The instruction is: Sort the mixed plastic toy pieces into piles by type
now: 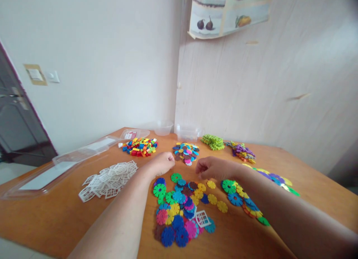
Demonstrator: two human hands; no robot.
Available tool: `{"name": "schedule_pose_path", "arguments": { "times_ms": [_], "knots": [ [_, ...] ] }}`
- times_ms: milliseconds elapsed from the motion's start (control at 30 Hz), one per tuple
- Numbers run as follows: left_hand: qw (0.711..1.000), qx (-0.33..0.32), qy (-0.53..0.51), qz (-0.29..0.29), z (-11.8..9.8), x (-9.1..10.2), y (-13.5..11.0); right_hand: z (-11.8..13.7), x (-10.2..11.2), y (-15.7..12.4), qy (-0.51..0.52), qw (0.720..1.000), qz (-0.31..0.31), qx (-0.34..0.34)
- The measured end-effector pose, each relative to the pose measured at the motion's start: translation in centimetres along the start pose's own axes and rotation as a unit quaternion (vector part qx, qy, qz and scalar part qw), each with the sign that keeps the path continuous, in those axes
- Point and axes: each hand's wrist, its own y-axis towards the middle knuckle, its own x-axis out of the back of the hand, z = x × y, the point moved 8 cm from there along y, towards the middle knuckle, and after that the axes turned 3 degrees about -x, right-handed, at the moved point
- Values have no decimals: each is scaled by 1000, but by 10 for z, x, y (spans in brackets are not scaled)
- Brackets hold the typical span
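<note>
My left hand [161, 163] is curled into a loose fist above the wooden table [50, 214], just behind a heap of large coloured snowflake discs [181, 206]. What its fingers hold, if anything, is hidden. My right hand [213, 168] is bent in a pinch over the same heap, near a yellow disc [211, 184]; its fingertips point down and I cannot make out anything in them. A row of overlapping discs [246, 203] runs under my right forearm. One white grid piece [201, 218] lies on the heap.
A pile of white grid pieces [109, 180] lies left. Further back are small coloured bricks [140, 146], small discs [187, 152], green pieces [213, 141] and purple-yellow pieces [242, 151]. Clear plastic tubs [163, 127] and a long lid [56, 169] stand near the wall.
</note>
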Motion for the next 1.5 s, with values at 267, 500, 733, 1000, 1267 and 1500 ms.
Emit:
{"name": "schedule_pose_path", "arguments": {
  "times_ms": [267,500,733,1000,1267,1500],
  "knots": [
    [1000,-2,-7,7,1,0,0,10,-11,-24,-143,989,47,3],
    [1000,-1,-1,5,7,-3,5,-8,5,2,148,988,-24,-42],
    [1000,4,-8,7,7,-3,4,-24,40,8,244,946,-196,-79],
    [1000,1,-5,7,2,-1,1,-9,13,-22,-149,988,27,-8],
    [1000,1,-14,10,5,-2,2,-10,3,-28,-234,971,35,-14],
    [1000,6,-8,2,10,-3,5,-24,10,5,19,1000,-1,-22]
  ]
}}
